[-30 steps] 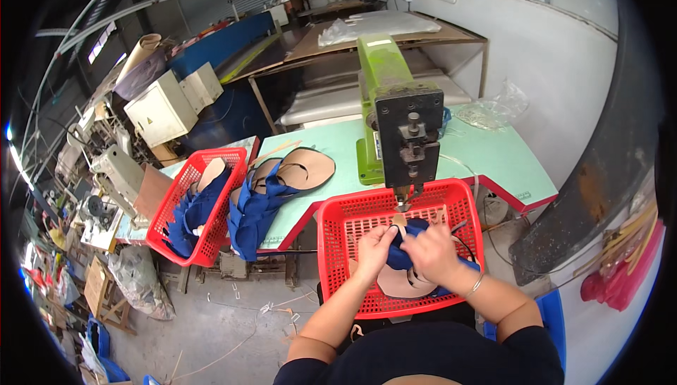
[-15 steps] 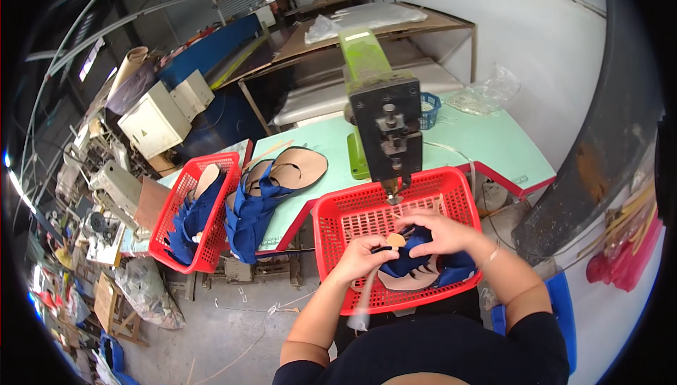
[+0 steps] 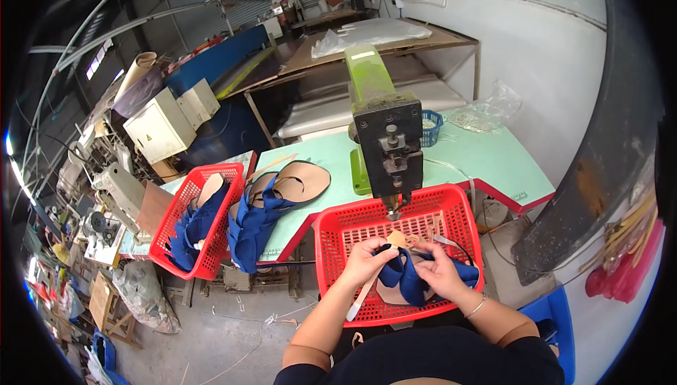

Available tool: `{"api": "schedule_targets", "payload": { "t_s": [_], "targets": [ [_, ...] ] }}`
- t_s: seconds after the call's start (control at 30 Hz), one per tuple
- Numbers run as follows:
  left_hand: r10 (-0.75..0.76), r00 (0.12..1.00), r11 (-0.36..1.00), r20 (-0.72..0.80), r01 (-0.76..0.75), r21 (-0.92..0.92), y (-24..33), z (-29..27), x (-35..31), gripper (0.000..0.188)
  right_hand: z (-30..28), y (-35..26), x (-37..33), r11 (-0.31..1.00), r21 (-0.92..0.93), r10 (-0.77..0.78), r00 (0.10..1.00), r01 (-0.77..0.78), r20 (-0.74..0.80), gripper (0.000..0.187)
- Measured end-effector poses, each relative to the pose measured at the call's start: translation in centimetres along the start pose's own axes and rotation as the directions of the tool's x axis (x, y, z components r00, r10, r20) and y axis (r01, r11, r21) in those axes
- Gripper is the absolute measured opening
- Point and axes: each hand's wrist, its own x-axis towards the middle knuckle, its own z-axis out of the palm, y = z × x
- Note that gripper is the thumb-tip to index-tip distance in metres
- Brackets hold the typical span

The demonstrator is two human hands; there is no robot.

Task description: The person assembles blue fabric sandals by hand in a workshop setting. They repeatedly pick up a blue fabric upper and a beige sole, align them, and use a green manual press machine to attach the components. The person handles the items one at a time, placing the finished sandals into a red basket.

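Over a red plastic basket (image 3: 326,244) on my lap side, my left hand (image 3: 367,264) is closed on a blue sandal upper (image 3: 409,279), with a small tan piece (image 3: 397,237) showing just above its fingertips. Pinched at the other side of the same blue upper is my right hand (image 3: 441,273). A pale strip (image 3: 362,299) with a whitish end hangs below my left hand. Beige sole parts lie under the blue material, partly hidden by it. Above the far side of the basket stands the black head (image 3: 389,147) of a green machine.
Several blue uppers with beige soles (image 3: 305,179) are piled on the pale green table (image 3: 465,156). To the left a second red basket (image 3: 224,233) holds more blue pieces. A small blue basket (image 3: 431,131) sits behind the machine; a dark pillar (image 3: 592,194) rises at right.
My right hand has come down from above the basket and gripped the blue upper, which is now raised between both hands. The view has shifted slightly.
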Motion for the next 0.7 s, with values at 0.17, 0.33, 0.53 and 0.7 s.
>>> {"api": "schedule_targets", "payload": {
  "t_s": [0.17, 0.33, 0.53, 0.7],
  "targets": [
    [0.022, 0.998, 1.0, 0.057, -0.022, 0.002, 1.0, 1.0, 0.6, 0.013, -1.7, 0.1, 1.2, 0.998, -0.038, -0.047, 0.989, 0.053, 0.138, 0.024],
    [0.046, 0.998, 0.977, -0.037, -0.037, 0.21, 3.3, 2.0, 1.8, 0.011, -2.0, -1.8, 2.5, 0.948, -0.311, -0.123, 0.976, 0.062, -0.18, 0.012],
    [0.038, 0.976, 0.958, -0.215, 0.025, 0.284, 4.6, 2.2, 2.4, 0.018, -2.6, -2.4, 3.7, 0.995, -0.025, -0.098, 0.983, 0.096, -0.156, 0.014],
    [-0.062, 0.962, 0.992, -0.267, 0.09, 0.094, 5.2, 2.3, 2.8, 0.02, -2.5, -3.6, 3.7, 0.999, -0.012, -0.048, 0.994, 0.047, -0.102, 0.012]
  ]
}}
